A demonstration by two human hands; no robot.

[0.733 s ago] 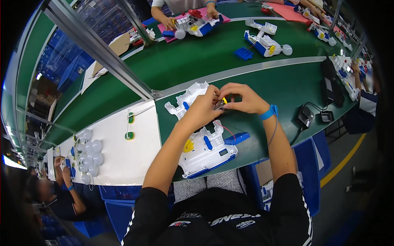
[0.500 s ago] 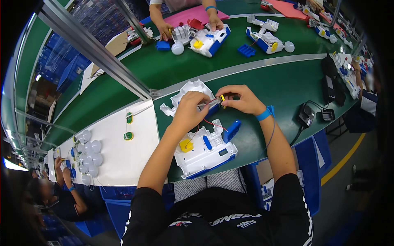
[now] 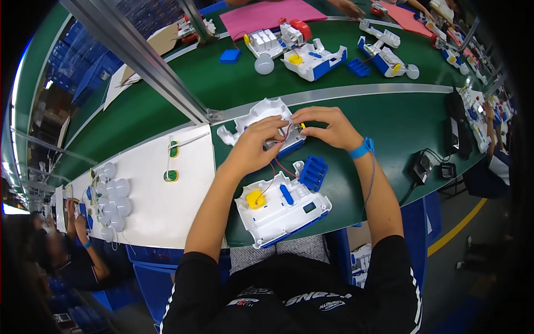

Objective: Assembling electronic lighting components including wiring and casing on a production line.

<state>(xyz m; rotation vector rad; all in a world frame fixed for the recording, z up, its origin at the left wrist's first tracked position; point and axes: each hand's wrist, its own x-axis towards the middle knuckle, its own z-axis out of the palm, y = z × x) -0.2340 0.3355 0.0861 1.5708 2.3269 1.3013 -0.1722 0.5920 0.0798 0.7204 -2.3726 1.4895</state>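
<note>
Between the tips of my right hand (image 3: 331,129) is a small yellow-edged part (image 3: 302,127) with thin wires. My left hand (image 3: 257,143) is beside it, thumb and fingers closed around the red and dark wires (image 3: 287,132); the fingers partly hide them. Under both hands lies a white and blue housing half (image 3: 257,114), its inside facing up. Nearer me is another white housing shell (image 3: 275,220) with a yellow square piece (image 3: 256,199) and a blue oblong piece (image 3: 286,194) in it. A blue slotted battery holder (image 3: 314,173) leans at its far right corner, and a red wire runs past it.
On the left, a white sheet bears two green circuit boards (image 3: 171,176) and several white bulbs (image 3: 118,189). A metal post (image 3: 150,72) rises at the far left. Black power adapters (image 3: 421,167) sit right. Across the bench are more housings (image 3: 314,61), a pink sheet (image 3: 267,18) and co-workers' hands.
The blue battery holder has turned so its slots face up. My hands have shifted slightly around the small part. The co-worker's hands opposite have let go of the housing and withdrawn.
</note>
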